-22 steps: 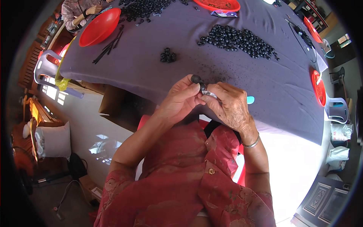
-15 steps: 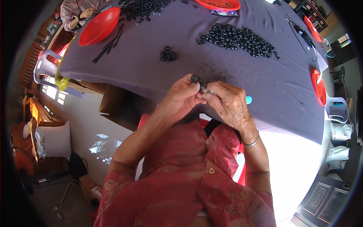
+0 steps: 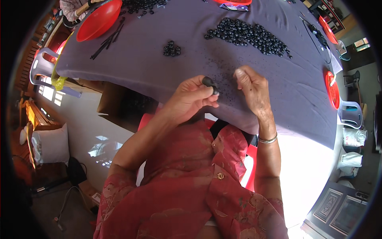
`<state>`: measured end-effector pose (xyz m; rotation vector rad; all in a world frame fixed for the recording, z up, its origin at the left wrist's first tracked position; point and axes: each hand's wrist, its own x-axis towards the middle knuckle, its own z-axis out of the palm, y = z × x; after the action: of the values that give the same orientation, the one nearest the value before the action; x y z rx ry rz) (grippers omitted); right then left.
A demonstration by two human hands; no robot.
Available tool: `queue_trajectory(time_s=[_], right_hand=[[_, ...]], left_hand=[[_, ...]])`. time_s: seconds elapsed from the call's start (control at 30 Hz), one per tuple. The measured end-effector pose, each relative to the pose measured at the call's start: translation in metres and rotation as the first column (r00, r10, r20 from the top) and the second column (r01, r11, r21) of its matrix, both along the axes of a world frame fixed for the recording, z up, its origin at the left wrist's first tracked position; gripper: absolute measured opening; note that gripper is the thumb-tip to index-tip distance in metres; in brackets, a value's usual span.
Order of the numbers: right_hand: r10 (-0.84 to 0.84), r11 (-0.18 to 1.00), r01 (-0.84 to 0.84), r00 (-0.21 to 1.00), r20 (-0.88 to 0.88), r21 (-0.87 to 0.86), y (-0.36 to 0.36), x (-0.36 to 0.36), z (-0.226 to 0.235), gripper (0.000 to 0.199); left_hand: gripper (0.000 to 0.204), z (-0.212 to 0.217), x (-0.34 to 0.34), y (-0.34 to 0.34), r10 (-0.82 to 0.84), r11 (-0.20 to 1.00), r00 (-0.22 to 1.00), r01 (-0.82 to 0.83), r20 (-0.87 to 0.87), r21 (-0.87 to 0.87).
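Note:
My left hand [image 3: 191,97], over the table's near edge, is closed. Its thumb and fingers pinch a small black rubber-like part [image 3: 209,83] with a rounded end. My right hand [image 3: 253,88] is raised to the right of it, apart from the part. Its fingers are curled with the thumb pressed on them, and what they may hold does not show. Small dark crumbs [image 3: 225,73] lie on the cloth between and beyond the hands. Further off lie a small cluster of black parts [image 3: 171,49] and a large heap of them [image 3: 250,38].
A purple cloth [image 3: 131,67] covers the table. At the far left are a red basin [image 3: 99,22], thin black strips [image 3: 107,42] and another person's sleeve [image 3: 71,8]. A red tray [image 3: 332,91] sits at the right edge. An open cardboard box [image 3: 113,103] stands below left.
My right hand has moved up and away from the black part in my left hand. The metal tool with a blue end, seen in it before, no longer shows. The view has shifted slightly.

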<state>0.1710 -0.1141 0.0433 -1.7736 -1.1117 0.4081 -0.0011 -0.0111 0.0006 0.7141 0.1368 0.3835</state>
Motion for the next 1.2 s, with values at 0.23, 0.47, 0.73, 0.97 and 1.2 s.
queue_trajectory(time_s=[0.23, 0.47, 0.73, 0.97, 1.2], right_hand=[[0.242, 0.967, -0.245, 0.969, -0.058, -0.066, 0.001, -0.024, 0.004, 0.014], [0.315, 0.949, -0.305, 0.93, -0.189, 0.081, 0.005, -0.031, -0.004, 0.014], [0.022, 0.997, -0.018, 0.998, 0.053, -0.072, -0.001, -0.008, -0.001, 0.018], [-0.107, 0.993, 0.111, 0.986, 0.128, -0.026, 0.001, -0.002, 0.001, 0.02], [-0.134, 0.99, 0.139, 0.983, 0.123, -0.034, 0.001, 0.006, -0.004, 0.03]], left_hand=[[0.002, -0.006, 0.0, 0.004, -0.01, 0.993, 1.0, 0.008, -0.019, -0.114], [0.008, -0.003, 0.001, 0.006, -0.091, 0.988, 0.994, 0.084, -0.052, -0.126], [0.01, -0.006, -0.014, 0.078, 0.649, 0.564, 0.72, -0.239, -0.245, 0.791], [0.025, -0.011, -0.001, 0.097, 0.881, -0.189, 0.43, -0.063, 0.198, 0.98], [0.025, 0.029, 0.031, 0.005, 0.455, 0.182, 0.865, -0.324, 0.213, 0.928]])
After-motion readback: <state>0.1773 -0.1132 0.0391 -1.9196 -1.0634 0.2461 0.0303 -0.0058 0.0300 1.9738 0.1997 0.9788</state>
